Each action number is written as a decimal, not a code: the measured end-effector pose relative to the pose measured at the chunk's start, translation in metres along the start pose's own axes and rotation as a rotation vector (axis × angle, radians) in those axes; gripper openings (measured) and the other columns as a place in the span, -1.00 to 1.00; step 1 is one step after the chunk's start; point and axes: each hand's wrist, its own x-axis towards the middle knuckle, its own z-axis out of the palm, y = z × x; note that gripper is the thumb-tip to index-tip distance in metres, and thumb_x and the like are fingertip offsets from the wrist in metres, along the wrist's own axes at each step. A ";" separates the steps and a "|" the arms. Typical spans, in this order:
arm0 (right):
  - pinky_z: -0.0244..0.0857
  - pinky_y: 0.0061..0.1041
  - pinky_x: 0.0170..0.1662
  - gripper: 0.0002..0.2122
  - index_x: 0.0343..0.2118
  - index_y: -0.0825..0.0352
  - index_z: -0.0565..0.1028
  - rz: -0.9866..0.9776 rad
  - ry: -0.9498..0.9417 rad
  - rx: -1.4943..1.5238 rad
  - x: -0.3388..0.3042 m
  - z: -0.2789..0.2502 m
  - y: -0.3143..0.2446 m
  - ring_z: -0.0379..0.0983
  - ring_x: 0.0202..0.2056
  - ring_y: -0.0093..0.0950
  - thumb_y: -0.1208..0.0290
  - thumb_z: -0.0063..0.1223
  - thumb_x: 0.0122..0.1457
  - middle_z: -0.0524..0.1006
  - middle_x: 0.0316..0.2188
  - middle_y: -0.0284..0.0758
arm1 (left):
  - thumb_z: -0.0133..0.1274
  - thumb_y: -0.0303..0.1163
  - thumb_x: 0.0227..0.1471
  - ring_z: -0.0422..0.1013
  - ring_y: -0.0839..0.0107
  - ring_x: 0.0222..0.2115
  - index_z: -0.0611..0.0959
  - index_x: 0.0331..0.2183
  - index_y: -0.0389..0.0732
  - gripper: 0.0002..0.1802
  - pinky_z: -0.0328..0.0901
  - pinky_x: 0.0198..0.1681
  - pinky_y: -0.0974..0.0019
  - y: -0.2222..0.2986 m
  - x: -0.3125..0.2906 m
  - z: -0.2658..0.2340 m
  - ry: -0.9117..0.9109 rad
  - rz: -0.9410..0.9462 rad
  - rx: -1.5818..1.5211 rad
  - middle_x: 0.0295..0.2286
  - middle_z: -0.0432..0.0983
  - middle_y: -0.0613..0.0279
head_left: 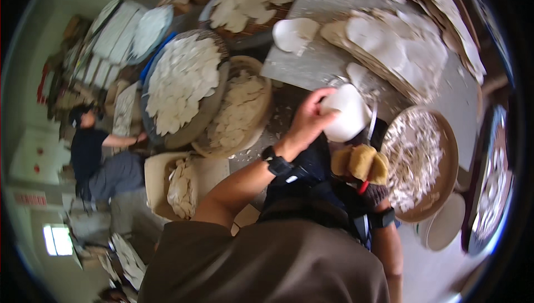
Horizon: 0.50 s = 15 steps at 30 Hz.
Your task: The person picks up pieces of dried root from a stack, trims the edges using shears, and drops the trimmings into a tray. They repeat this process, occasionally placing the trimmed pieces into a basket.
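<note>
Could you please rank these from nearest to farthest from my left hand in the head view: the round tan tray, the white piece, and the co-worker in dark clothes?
From your left hand:
1. White piece: held in its fingers.
2. Round tan tray: to the right, holding pale slivers.
3. Co-worker: far left, in the background.

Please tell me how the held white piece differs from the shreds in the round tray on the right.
The white piece is one broad sheet, while the shreds are many narrow strips. The white piece is raised in the left-hand grip; the shreds lie heaped in the round tray. Both are pale.
</note>
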 end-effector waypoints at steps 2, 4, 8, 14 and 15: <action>0.02 -0.45 0.09 -0.45 0.03 0.27 0.20 -0.041 -0.182 -0.228 0.008 0.004 -0.006 0.18 0.03 -0.38 0.20 0.08 -0.03 0.27 -0.01 -0.31 | 0.02 -0.54 -0.12 0.38 0.54 -0.36 0.29 -0.04 -0.24 -0.47 0.29 -0.28 0.47 0.012 -0.009 -0.007 0.059 -0.027 0.030 -0.30 0.45 0.15; 0.02 -0.45 0.09 -0.44 0.04 0.25 0.18 0.050 -0.191 0.295 0.005 -0.005 0.022 0.19 0.02 -0.39 0.20 0.07 -0.02 0.28 -0.01 -0.32 | 0.01 -0.54 -0.12 0.37 0.54 -0.35 0.30 -0.04 -0.28 -0.47 0.28 -0.27 0.47 0.019 -0.005 -0.012 0.050 -0.041 0.054 -0.30 0.44 0.16; 0.15 -0.46 0.04 -0.66 -0.02 0.32 0.22 0.055 -0.142 0.157 0.010 0.016 -0.011 0.30 -0.08 -0.43 0.34 -0.24 0.15 0.36 -0.11 -0.26 | 0.01 -0.51 -0.12 0.36 0.55 -0.33 0.31 -0.04 -0.33 -0.47 0.28 -0.24 0.47 0.029 -0.006 -0.033 0.046 -0.094 0.095 -0.29 0.43 0.20; 0.31 -0.39 -0.16 -0.75 -0.17 0.48 0.29 0.149 -0.270 0.909 0.015 0.042 -0.040 0.38 -0.21 -0.33 0.45 -0.22 0.12 0.42 -0.27 -0.18 | -0.05 -0.45 -0.04 0.32 0.47 -0.20 0.34 -0.08 -0.38 -0.56 0.23 -0.11 0.42 0.039 -0.004 -0.043 -0.035 -0.060 0.136 -0.20 0.38 0.17; 0.31 -0.39 -0.15 -0.75 -0.18 0.48 0.29 0.117 -0.281 0.837 0.019 0.043 -0.038 0.38 -0.21 -0.33 0.45 -0.23 0.12 0.42 -0.26 -0.18 | -0.08 -0.48 -0.02 0.33 0.52 -0.23 0.36 -0.10 -0.37 -0.62 0.25 -0.15 0.45 0.045 -0.007 -0.046 -0.029 -0.075 0.190 -0.25 0.41 0.20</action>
